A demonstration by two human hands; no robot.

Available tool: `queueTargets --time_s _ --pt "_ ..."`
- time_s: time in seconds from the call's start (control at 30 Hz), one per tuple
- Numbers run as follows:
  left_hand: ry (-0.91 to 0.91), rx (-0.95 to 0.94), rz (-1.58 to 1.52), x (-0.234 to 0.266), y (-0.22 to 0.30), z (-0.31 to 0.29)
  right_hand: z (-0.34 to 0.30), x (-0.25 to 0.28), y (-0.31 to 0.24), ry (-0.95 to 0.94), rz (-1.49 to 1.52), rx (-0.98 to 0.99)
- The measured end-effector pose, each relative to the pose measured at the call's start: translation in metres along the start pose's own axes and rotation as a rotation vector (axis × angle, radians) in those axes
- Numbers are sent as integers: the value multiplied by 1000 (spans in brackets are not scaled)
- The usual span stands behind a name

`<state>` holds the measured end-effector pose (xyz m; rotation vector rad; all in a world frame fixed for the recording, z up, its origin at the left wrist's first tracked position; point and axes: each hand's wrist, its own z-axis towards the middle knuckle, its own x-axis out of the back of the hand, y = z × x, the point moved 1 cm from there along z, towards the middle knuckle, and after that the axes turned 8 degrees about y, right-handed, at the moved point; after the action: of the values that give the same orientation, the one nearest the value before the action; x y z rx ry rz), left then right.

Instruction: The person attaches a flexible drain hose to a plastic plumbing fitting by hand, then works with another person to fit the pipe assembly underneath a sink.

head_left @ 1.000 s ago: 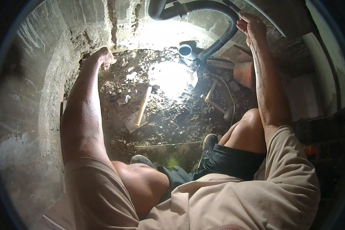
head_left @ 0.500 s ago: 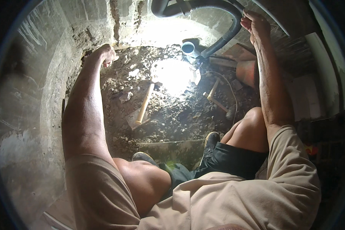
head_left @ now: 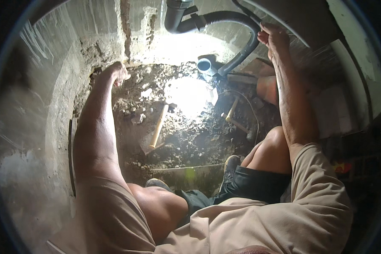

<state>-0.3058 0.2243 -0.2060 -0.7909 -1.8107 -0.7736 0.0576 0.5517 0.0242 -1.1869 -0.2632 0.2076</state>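
Stretched far forward, my left hand (head_left: pixel 117 73) is at the foot of the rough wall, beside the rubble; its fingers are curled in, and anything in them is hidden. My right hand (head_left: pixel 276 39) is raised at the upper right with bent, closed fingers. Its fingertips are right beside the black corrugated hose (head_left: pixel 250 41) and the end of a thin dark cable (head_left: pixel 244 9); I cannot tell what they grip. A grey pipe opening (head_left: pixel 204 65) sticks up from the soil where the hose ends.
Broken earth and stones (head_left: pixel 186 139) fill the pit between my legs, with a glaring light patch. A wooden-handled tool (head_left: pixel 159 127) lies there, and a hammer-like tool (head_left: pixel 233 111) to its right. An orange-brown clay pipe (head_left: pixel 266 89) is beside my right forearm. A low ledge (head_left: pixel 190 171) crosses near my shoes.
The whole view has shifted, so the pit and hose appear lower in the picture. Both hands keep about the same places against the wall and hose.
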Motion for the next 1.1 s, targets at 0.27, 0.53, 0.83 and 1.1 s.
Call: queueTargets --time_s 0.27,0.53,0.83,1.1 --pt "46 -794 1141 -14 -1 17 -12 3 4 30 73 -57" --pt "-36 -691 886 -22 76 85 10 43 34 58 280 -107" --pt "-140 -530 900 19 181 148 29 69 14 102 296 -210" --pt "-160 -518 933 4 133 147 33 56 30 95 317 -236"
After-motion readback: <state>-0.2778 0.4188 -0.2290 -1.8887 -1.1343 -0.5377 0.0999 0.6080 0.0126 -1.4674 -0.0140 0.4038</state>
